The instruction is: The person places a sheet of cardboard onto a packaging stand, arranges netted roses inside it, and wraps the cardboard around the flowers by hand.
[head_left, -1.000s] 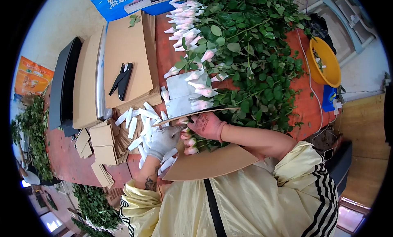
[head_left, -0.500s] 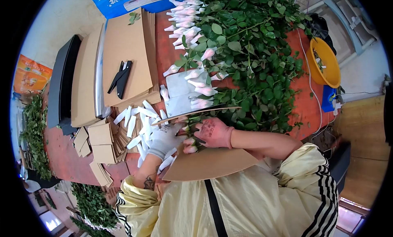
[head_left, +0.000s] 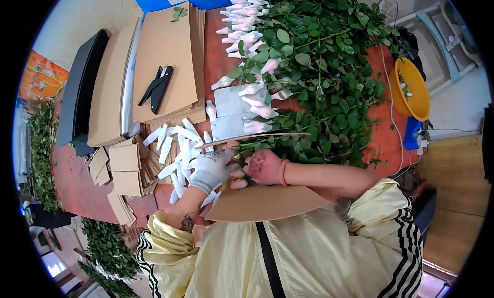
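My left hand [head_left: 212, 169], in a white glove, is at the pink rose heads beside the white sleeves [head_left: 181, 153]; its fingertips are hidden among the blooms. In a pink glove, my right hand [head_left: 265, 167] is closed beside the rose buds [head_left: 239, 183], its grip hidden under the fingers. A brown cardboard sheet [head_left: 267, 203] lies against my body below both hands, and another board's edge shows just above them. Sleeved roses [head_left: 262, 111] lie beyond, over a grey metal plate [head_left: 226, 124].
A black stapler [head_left: 156, 89] rests on stacked cardboard [head_left: 177, 56]. Small cardboard pieces [head_left: 126, 169] lie at the left. Rose foliage [head_left: 329, 102] covers the table's right part. A yellow basin [head_left: 414, 89] and a white cable [head_left: 389, 102] are at the right edge.
The view has shifted slightly. My left hand has moved a little right, closer to my right hand, which stays by the roses.
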Demonstrator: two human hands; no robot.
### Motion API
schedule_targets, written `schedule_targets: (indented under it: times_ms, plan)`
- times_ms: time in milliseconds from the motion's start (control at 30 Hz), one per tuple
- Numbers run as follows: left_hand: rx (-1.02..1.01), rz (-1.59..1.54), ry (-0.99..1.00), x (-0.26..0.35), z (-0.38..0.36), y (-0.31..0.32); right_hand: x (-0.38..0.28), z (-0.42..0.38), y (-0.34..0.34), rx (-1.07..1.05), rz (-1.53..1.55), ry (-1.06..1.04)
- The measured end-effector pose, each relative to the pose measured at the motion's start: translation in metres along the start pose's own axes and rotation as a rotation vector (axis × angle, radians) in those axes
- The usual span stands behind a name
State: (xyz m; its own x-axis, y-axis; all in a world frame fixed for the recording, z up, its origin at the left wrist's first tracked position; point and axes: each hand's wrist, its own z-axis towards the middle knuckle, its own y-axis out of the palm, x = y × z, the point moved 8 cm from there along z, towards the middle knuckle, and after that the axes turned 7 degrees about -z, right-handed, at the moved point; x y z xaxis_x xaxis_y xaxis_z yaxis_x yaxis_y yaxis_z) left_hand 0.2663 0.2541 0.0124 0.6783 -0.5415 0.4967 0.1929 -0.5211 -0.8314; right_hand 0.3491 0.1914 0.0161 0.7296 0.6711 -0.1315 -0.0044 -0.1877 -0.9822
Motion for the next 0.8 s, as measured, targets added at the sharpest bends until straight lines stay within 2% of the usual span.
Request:
schedule_targets:
  times_ms: [33, 167, 233, 433, 567, 667, 733, 800]
  plan:
    - [0.0, -0.001, 0.001, 0.0, 0.0, 0.001, -0.001, 0.0, -0.007, 0.1, 0.022, -0.006]
    - [0.011, -0.025, 0.011, -0.001, 0.001, 0.001, 0.001, 0.0, -0.006, 0.1, 0.019, 0.009]
    - [-0.012, -0.071, -0.009, -0.002, 0.0, 0.004, 0.004, 0.001, 0.004, -0.054, 0.048, 0.059]
    - [-0.122, 0.005, -0.077, 0.015, -0.008, -0.009, 0.013, -0.001, -0.003, -0.065, 0.063, 0.165]
    - [-0.19, 0.087, -0.073, 0.017, -0.011, -0.006, 0.005, -0.002, -0.015, -0.118, 0.045, 0.111]
    - [-0.194, 0.069, -0.055, 0.01, -0.015, 0.002, -0.007, -0.006, -0.024, -0.124, 0.086, -0.014]
    - [-0.18, 0.004, -0.037, 0.014, -0.016, 0.001, -0.009, -0.011, -0.008, -0.307, 0.072, 0.013]
    - [-0.187, 0.002, -0.078, 0.011, -0.015, 0.003, -0.008, -0.01, -0.004, -0.331, 0.082, 0.014]
